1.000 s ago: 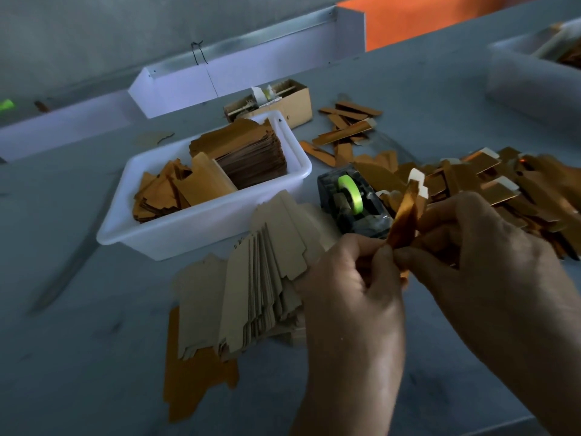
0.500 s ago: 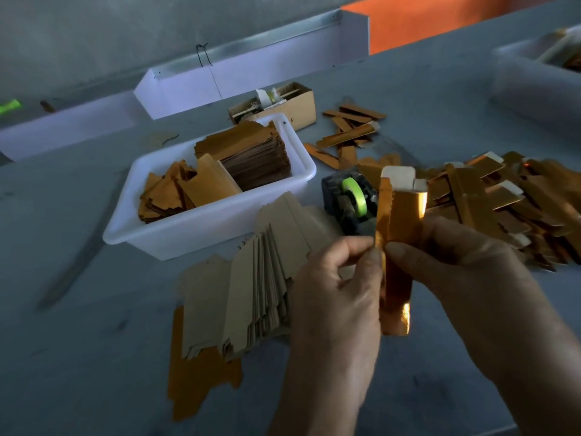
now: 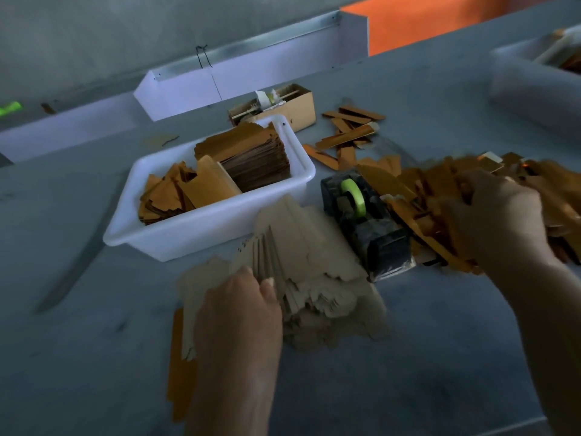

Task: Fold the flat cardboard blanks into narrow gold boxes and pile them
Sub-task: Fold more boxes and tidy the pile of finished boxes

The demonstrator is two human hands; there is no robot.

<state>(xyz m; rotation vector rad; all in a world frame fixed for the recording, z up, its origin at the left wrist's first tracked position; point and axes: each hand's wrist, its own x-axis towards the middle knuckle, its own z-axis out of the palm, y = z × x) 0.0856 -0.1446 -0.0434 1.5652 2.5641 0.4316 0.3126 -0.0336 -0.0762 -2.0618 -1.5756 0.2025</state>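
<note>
A fanned stack of flat blanks [image 3: 311, 262], beige side up, lies in front of me on the grey table [image 3: 94, 357]. My left hand [image 3: 242, 306] reaches onto its left end, thumb and fingertip pinching the blanks' upper edges. My right hand [image 3: 493, 215], blurred by motion, is lowered onto the pile of folded gold boxes [image 3: 418, 180] at the right. Its fingers are buried among the boxes, so I cannot tell whether they hold one. One gold blank [image 3: 179, 372] pokes out under the stack.
A white tub [image 3: 201, 237] of gold blanks stands behind the stack. Between the stack and the pile sits a black tape dispenser [image 3: 374, 234] with green tape. A small cardboard box [image 3: 301, 105], loose gold boxes [image 3: 349, 133], a white trough [image 3: 251, 80] and another tub [image 3: 531, 89] lie farther back.
The gold box both hands held upright is gone from between them. My right hand swung right onto the box pile. My left hand dropped onto the stack of blanks.
</note>
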